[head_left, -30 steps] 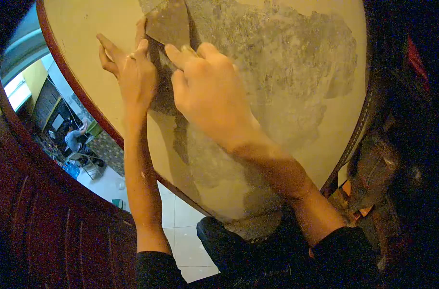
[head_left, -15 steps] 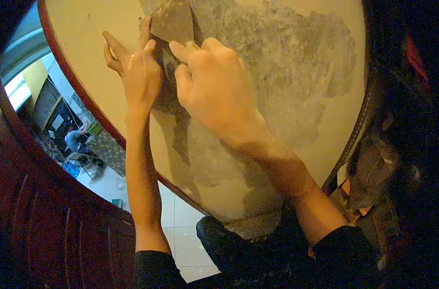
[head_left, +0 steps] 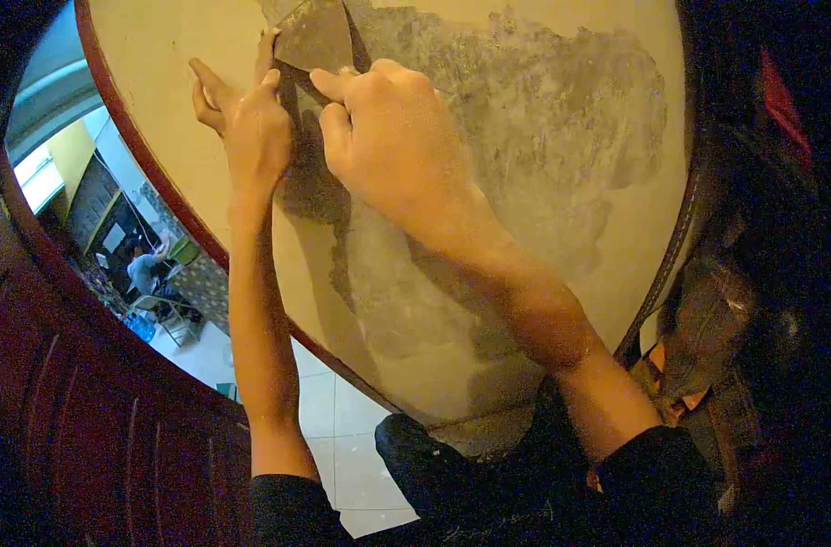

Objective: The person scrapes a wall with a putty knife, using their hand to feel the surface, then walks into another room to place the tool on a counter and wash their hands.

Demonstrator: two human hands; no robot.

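Observation:
My right hand [head_left: 397, 146] is closed around the handle of a scraper [head_left: 317, 38], whose broad, dull blade points away from me. The handle is mostly covered by my fingers. Beneath the blade lies a large pale-yellow surface [head_left: 174, 100] with a rough grey patch [head_left: 561, 100] spread across its middle and right. My left hand [head_left: 256, 132] is just left of the scraper, with its fingers spread apart. Its index fingertip is right at the blade's left edge, and it grips nothing.
A red-brown rim [head_left: 146, 159] borders the surface on the left. Beyond it, a person [head_left: 146, 271] sits near a folding chair [head_left: 180, 326] and a blue water bottle [head_left: 140, 325]. Dark red panelling [head_left: 105, 419] fills the lower left. Pale floor tiles [head_left: 365, 479] show below.
Both my hands and the scraper have shifted slightly left and up in the view. The right hand keeps its grip, and the left fingers stay spread beside the blade.

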